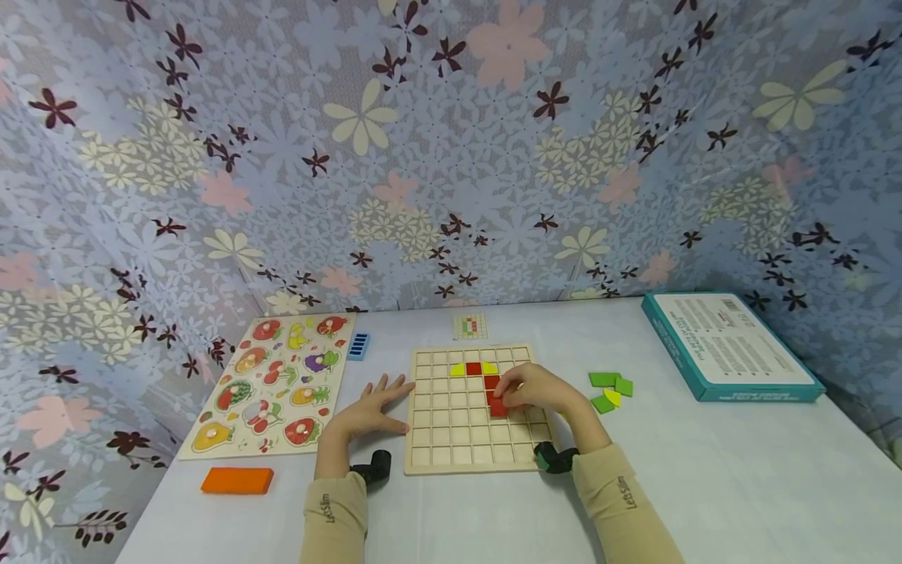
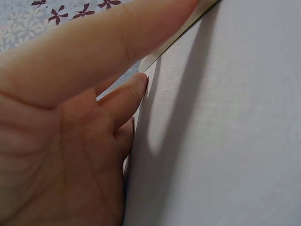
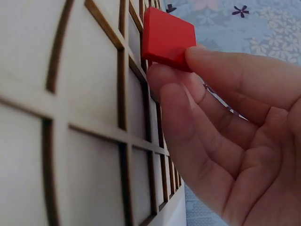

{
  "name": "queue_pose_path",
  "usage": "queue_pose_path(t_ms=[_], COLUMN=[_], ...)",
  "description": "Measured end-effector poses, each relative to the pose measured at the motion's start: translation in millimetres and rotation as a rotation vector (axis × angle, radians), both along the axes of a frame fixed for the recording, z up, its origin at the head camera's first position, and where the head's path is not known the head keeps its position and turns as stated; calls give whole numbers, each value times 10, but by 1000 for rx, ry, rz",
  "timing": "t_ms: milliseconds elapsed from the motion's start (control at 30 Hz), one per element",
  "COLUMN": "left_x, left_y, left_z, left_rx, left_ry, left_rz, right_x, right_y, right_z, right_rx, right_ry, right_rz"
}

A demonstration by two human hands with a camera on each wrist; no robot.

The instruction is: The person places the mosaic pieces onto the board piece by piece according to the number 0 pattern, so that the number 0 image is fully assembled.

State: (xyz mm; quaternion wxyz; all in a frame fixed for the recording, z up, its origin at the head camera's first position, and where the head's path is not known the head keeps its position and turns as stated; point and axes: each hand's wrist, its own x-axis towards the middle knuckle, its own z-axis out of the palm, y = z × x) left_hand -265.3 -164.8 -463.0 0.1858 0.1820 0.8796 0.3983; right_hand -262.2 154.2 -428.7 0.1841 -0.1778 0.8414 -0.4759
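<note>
A wooden grid board (image 1: pixel 461 454) lies flat on the table. In the head view my right hand (image 1: pixel 530 389) is over its right half. Thumb and fingertips pinch a red square tile (image 3: pixel 168 35), which the right wrist view shows tilted just off the grid. Along the board's upper rows sit a yellow piece (image 1: pixel 458 370), a red tile (image 1: pixel 474 368) and a second yellow piece (image 1: pixel 488 367), with more red (image 1: pixel 491 382) below them. My left hand (image 1: pixel 366 411) rests at the board's left edge, fingers spread and thumb reaching to the rim.
Several green pieces (image 1: pixel 604 379) and a yellow one (image 1: pixel 613 398) lie right of the board. Behind it is a small pattern card (image 1: pixel 470 327). A fruit puzzle board (image 1: pixel 285 407), a blue block (image 1: pixel 358 346) and an orange block (image 1: pixel 237 481) lie left; a teal box (image 1: pixel 733 348) lies right.
</note>
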Motion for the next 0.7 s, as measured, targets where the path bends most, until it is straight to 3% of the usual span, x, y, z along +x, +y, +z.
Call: queue_pose_path(t_ms=[700], left_x=[8], left_y=[14], left_z=[23], left_rx=[-9], left_ry=[-1], left_rz=[4], right_x=[-1], right_y=[-37], right_z=[-23], right_rx=[133], right_ry=[49], right_rz=[6])
